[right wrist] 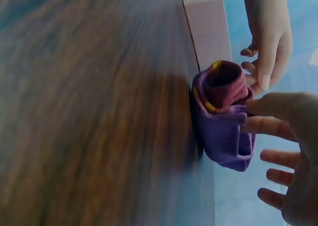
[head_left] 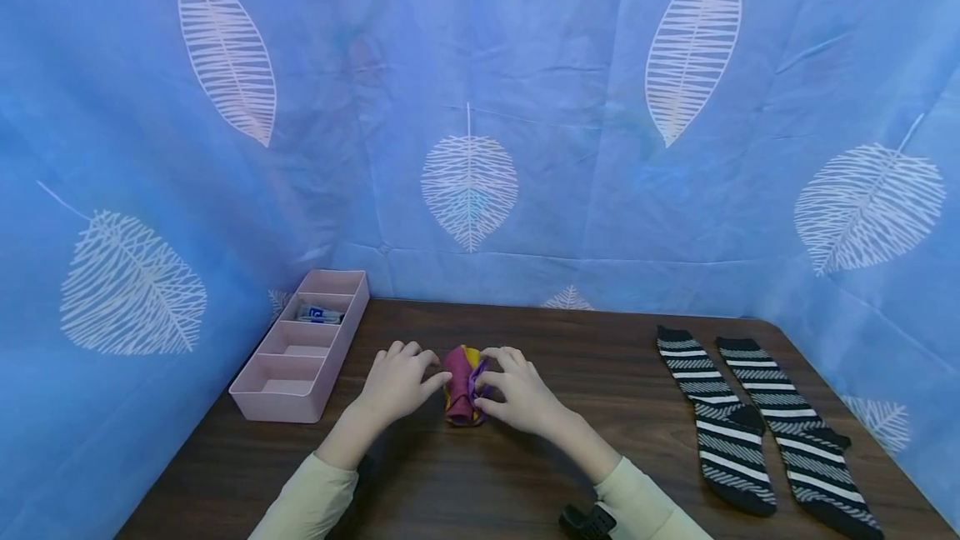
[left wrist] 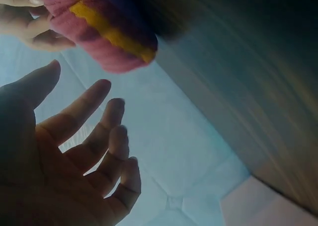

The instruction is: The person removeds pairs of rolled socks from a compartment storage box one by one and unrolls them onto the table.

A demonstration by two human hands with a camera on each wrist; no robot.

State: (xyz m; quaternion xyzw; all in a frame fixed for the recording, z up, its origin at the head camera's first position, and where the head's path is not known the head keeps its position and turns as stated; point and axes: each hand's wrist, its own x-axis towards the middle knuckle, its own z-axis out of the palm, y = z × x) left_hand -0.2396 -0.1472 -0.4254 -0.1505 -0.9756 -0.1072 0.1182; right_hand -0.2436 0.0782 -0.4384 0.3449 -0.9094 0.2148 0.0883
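A rolled pair of socks [head_left: 459, 390] in magenta, purple and yellow stands out on the tabletop between my two hands. In the right wrist view the roll [right wrist: 221, 131] shows a coiled magenta end and a loose purple cuff. My right hand [head_left: 521, 394] pinches that purple edge with thumb and index finger, its other fingers spread apart. Left of the roll, my left hand [head_left: 401, 382] holds nothing; its fingers are relaxed and bent. A gap shows between the left hand [left wrist: 84, 151] and the roll [left wrist: 107, 32] in the left wrist view.
A pink divided tray [head_left: 326, 390] stands at the left, with small blue-and-white packages [head_left: 318, 314] in one compartment. Two black-and-white striped socks [head_left: 716, 415] lie flat at the right. Blue leaf-printed cloth [head_left: 570, 190] hangs behind the wooden table [head_left: 585, 340].
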